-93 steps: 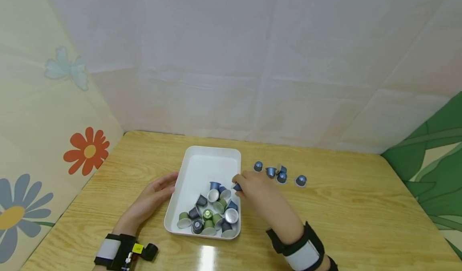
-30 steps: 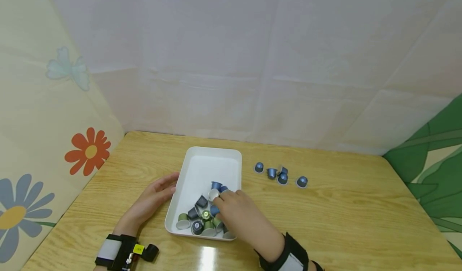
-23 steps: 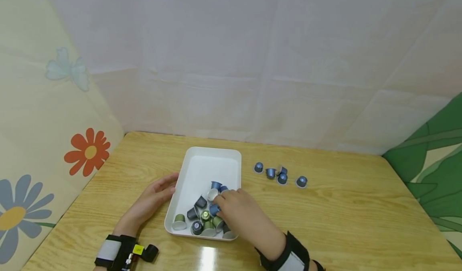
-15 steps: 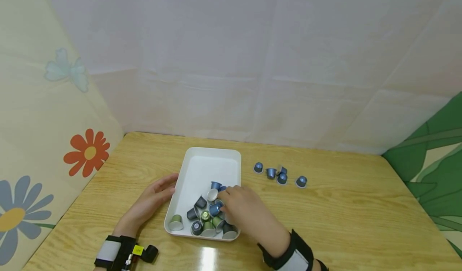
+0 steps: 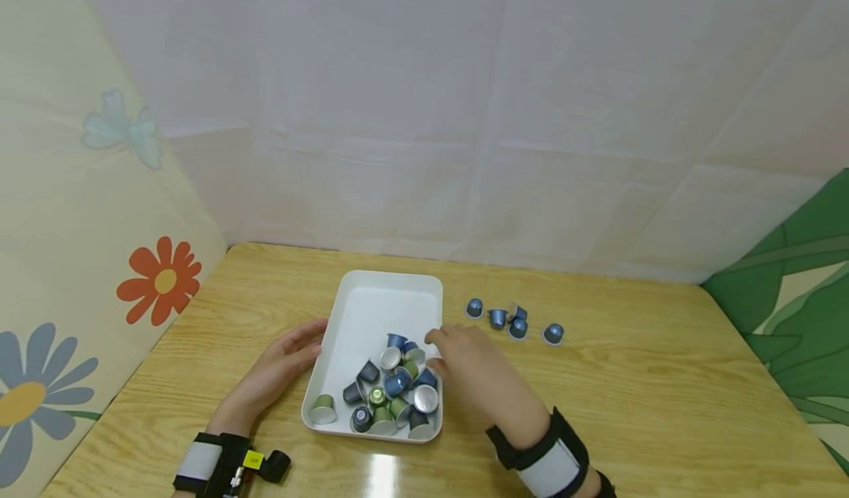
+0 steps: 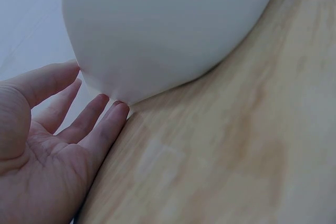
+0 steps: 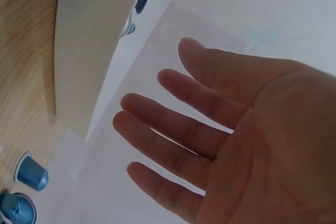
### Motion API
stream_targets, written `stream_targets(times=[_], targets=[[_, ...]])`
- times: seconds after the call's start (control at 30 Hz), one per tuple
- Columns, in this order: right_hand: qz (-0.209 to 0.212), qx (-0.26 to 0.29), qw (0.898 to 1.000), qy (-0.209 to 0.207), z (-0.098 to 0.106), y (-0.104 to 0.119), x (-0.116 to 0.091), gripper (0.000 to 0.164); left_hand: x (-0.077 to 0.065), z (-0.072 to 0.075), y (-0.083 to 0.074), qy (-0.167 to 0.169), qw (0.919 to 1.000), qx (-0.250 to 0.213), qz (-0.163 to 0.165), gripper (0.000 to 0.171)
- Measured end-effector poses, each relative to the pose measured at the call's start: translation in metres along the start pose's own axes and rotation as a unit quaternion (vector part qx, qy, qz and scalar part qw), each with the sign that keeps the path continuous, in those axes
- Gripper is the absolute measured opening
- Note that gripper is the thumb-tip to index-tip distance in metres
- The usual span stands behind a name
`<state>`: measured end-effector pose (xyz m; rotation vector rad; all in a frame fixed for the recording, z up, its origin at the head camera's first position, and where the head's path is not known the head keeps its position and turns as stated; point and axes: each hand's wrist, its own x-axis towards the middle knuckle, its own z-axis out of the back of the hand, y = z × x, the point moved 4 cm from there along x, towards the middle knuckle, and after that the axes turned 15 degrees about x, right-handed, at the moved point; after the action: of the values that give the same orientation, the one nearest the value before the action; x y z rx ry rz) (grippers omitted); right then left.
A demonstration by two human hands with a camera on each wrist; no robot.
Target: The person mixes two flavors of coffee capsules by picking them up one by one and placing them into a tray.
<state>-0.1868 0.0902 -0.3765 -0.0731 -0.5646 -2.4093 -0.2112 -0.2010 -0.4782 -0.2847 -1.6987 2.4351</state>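
A white tray (image 5: 371, 299) on the wooden table holds several coffee capsules in its near half: green, dark grey and blue ones, such as the blue capsule (image 5: 396, 384). My left hand (image 5: 281, 362) is at the tray's left side; in the left wrist view its fingertips (image 6: 122, 108) touch the outer wall. My right hand (image 5: 474, 365) hovers at the tray's right rim, fingers spread and nothing in them, as the right wrist view shows. Right of the tray several blue capsules lie on the table, among them one blue capsule (image 5: 553, 334) apart from the others.
The wooden table (image 5: 630, 395) stretches to the right of the tray. A white cloth (image 5: 464, 115) hangs behind it. A flower-printed panel (image 5: 99, 211) stands on the left, and a green leaf-printed panel (image 5: 796, 314) on the right.
My right hand brought a blue capsule into the tray, let go of it among the others and drew back to the right rim. A green capsule slid left. My left hand stayed put.
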Motion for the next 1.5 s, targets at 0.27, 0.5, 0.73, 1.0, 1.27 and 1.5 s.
stream_targets(times=[0.27,0.5,0.73,1.0,1.27,1.5], targets=[[-0.094,0.023,0.995,-0.002,0.013,-0.024,-0.003,0.033,0.000,0.000,0.000,-0.005,0.9999,-0.007,0.010,0.062],[-0.162,0.031,0.986,0.009,0.028,-0.045,-0.010,0.038,0.001,-0.001,-0.002,-0.006,0.9999,-0.005,0.010,0.062],[-0.203,0.045,0.978,0.027,0.035,-0.060,-0.015,0.043,0.001,-0.001,-0.001,-0.001,0.9999,-0.014,0.001,0.061],[-0.234,0.019,0.972,0.018,0.035,-0.082,-0.018,0.047,0.000,0.000,0.001,0.000,0.9999,-0.010,0.002,0.062],[-0.279,0.034,0.959,0.028,0.039,-0.095,-0.023,0.054,0.000,0.000,0.000,0.001,0.9999,-0.009,0.005,0.061],[-0.298,0.047,0.953,0.035,0.036,-0.104,-0.023,0.055,0.000,0.000,-0.001,-0.003,0.9999,-0.008,0.006,0.061]])
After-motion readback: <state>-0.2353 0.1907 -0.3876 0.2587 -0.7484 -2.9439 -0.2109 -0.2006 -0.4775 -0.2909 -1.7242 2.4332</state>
